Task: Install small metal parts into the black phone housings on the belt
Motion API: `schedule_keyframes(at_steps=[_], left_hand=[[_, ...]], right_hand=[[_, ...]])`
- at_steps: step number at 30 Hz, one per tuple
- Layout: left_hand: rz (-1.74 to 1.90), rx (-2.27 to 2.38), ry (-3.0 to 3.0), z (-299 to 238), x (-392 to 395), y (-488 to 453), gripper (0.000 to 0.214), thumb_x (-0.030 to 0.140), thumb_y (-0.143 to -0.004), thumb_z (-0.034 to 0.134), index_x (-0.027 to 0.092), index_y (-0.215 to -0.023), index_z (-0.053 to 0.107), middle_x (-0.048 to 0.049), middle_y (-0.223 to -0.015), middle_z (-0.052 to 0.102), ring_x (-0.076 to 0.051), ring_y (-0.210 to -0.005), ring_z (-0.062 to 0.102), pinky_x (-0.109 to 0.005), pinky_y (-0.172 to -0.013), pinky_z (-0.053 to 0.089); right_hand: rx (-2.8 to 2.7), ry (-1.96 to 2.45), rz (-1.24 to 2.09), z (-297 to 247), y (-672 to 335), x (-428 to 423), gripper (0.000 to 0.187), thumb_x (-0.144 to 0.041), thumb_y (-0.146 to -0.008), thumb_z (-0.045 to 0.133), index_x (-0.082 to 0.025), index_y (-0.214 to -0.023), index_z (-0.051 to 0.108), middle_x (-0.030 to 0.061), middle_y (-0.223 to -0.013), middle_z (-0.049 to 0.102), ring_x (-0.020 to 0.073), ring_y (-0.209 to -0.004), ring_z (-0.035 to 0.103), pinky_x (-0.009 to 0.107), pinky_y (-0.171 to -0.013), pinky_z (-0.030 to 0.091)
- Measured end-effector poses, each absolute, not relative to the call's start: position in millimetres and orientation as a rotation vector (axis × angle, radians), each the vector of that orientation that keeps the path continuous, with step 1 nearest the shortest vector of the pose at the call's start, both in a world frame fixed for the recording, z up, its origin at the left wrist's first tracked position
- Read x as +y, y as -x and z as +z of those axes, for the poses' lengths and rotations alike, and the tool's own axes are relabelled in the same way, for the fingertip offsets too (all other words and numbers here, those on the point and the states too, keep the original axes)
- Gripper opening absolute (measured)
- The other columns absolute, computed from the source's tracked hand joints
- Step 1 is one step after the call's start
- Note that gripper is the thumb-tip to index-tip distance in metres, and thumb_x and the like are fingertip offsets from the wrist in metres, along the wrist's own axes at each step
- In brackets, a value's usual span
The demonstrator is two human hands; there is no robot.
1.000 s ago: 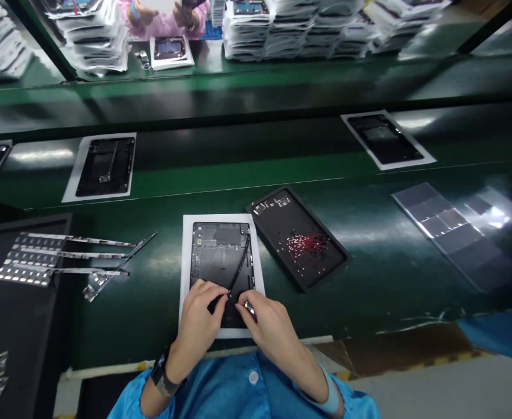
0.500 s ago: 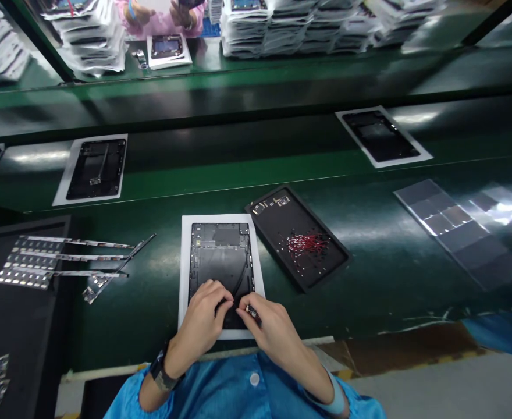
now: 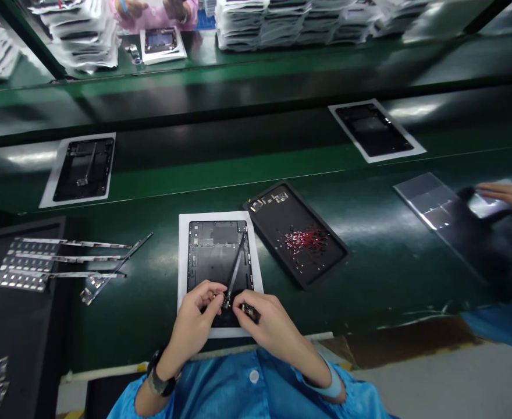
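A black tablet frame (image 3: 214,256) lies on a white sheet (image 3: 182,262) on the green bench in front of me. A thin dark flex strip (image 3: 236,269) runs slantwise across it from the upper right to its lower middle. My left hand (image 3: 192,323) pinches the strip's lower end with thumb and forefinger. My right hand (image 3: 267,326) rests on the frame's lower right corner, fingers curled around a small dark part (image 3: 249,312). Both wrists come out of blue sleeves; the left one wears a dark watch (image 3: 156,375).
A black tray (image 3: 321,265) with small red parts lies right of the frame. Several flex strips (image 3: 59,262) lie at left beside a dark tray. More frames on white sheets (image 3: 49,189) ride the belt behind. Another person's hand (image 3: 507,195) reaches in at the right edge; stacked trays (image 3: 282,23) stand at the back.
The flex strip, lying along the frame's right side half a second ago, now stands slantwise again with my left fingers on its end. A co-worker's hand has come in at right.
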State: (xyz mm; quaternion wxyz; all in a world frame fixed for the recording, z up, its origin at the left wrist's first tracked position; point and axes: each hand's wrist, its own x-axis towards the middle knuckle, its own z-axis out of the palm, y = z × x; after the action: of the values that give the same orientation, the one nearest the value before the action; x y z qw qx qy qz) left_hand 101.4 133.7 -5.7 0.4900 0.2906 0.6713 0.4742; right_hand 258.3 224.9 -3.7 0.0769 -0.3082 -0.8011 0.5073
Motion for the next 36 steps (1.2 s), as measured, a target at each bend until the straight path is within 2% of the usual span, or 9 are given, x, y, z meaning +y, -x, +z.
schedule_keyframes(at_steps=[5,12,19,32,36], left_hand=[[1.158,1.615,-0.544,-7,132,-106,0.022,0.037,-0.081,0.067,0.016,-0.088,0.069,0.0004,-0.062,0.062,-0.015,-0.06,0.061,-0.025,-0.059,0.048],[1.171,1.645,-0.469,-9,128,-107,0.022,0.036,-0.076,0.072,0.016,-0.083,0.07,0.0007,-0.056,0.062,-0.014,-0.054,0.059,-0.023,-0.052,0.044],[1.147,1.666,-0.488,-9,126,-106,0.017,0.032,-0.077,0.07,0.016,-0.083,0.07,0.0004,-0.057,0.064,-0.014,-0.055,0.061,-0.022,-0.053,0.044],[1.175,1.684,-0.448,-9,127,-108,0.017,0.031,-0.075,0.072,0.016,-0.081,0.069,-0.0006,-0.059,0.066,-0.016,-0.057,0.064,-0.023,-0.053,0.047],[1.187,1.683,-0.415,-10,127,-109,0.016,0.029,-0.074,0.072,0.015,-0.081,0.069,-0.0006,-0.059,0.066,-0.015,-0.056,0.064,-0.022,-0.051,0.047]], right_hand=[[-2.407,0.925,1.5,-3,-256,225,0.015,-0.015,-0.089,0.052,-0.02,-0.083,0.064,-0.0005,-0.072,0.067,0.0129,-0.059,0.057,0.022,-0.058,0.041],[-2.429,0.92,1.471,-3,-254,223,0.015,-0.012,-0.085,0.052,-0.021,-0.08,0.063,-0.0012,-0.071,0.066,0.0135,-0.062,0.06,0.022,-0.06,0.041],[-2.521,0.861,1.396,-4,-252,223,0.017,-0.01,-0.085,0.052,-0.021,-0.079,0.064,-0.0016,-0.07,0.066,0.0128,-0.059,0.057,0.022,-0.058,0.037],[-2.633,0.885,1.334,-2,-248,226,0.017,-0.01,-0.086,0.053,-0.022,-0.08,0.063,-0.0021,-0.072,0.067,0.0139,-0.062,0.061,0.023,-0.06,0.037],[-2.7,0.88,1.203,-6,-248,224,0.015,-0.01,-0.086,0.054,-0.021,-0.081,0.063,-0.0012,-0.073,0.067,0.0147,-0.064,0.061,0.024,-0.061,0.036]])
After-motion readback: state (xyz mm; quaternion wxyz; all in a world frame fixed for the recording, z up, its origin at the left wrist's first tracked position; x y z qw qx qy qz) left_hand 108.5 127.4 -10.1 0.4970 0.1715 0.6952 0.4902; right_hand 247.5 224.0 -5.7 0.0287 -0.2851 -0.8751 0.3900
